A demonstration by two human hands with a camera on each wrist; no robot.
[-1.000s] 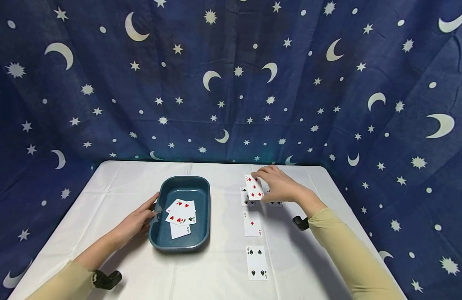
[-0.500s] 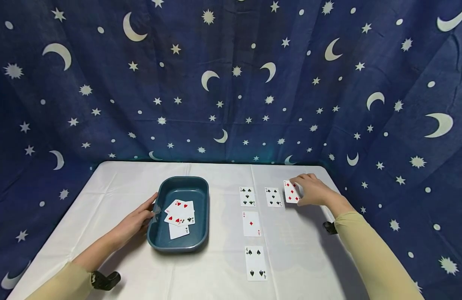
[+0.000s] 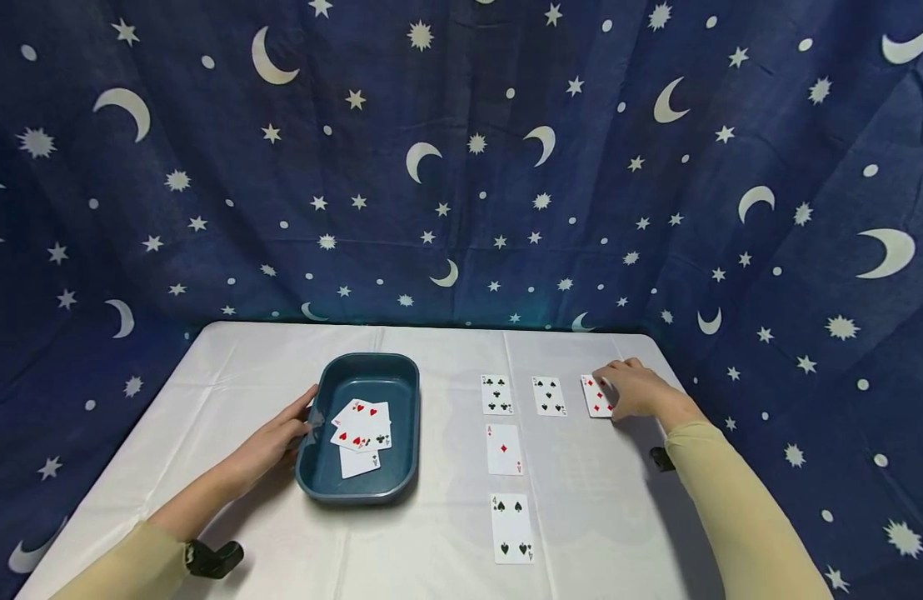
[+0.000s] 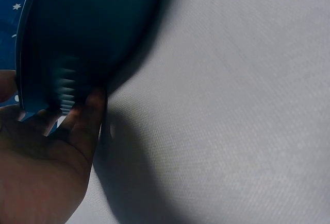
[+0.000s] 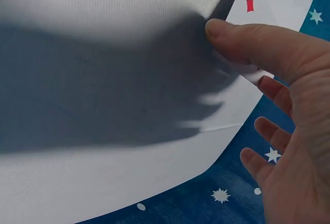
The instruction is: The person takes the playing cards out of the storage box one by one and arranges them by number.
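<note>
In the head view my right hand (image 3: 634,390) pinches the five of diamonds (image 3: 595,395) at the right end of a row of cards. The right wrist view has the thumb on the edge of this white card (image 5: 276,0), low over the cloth. Left of it lie the five of spades (image 3: 549,397) and five of clubs (image 3: 496,395). My left hand (image 3: 270,442) touches the outer left wall of a blue-green tray (image 3: 410,425); the left wrist view shows fingers (image 4: 87,121) extended against it. Several overlapping cards (image 3: 362,427), some with hearts, lie inside the tray.
The ace of diamonds (image 3: 504,462) lies face up below the five of clubs, and the four of spades (image 3: 512,533) lies nearer the front. A white cloth covers the table (image 3: 446,500). Behind it hangs a dark blue curtain (image 3: 386,100) with moons and stars.
My right hand has carried the five of diamonds rightward, from over the two black fives to the row's right end, and lowered it. My left hand stays at the tray.
</note>
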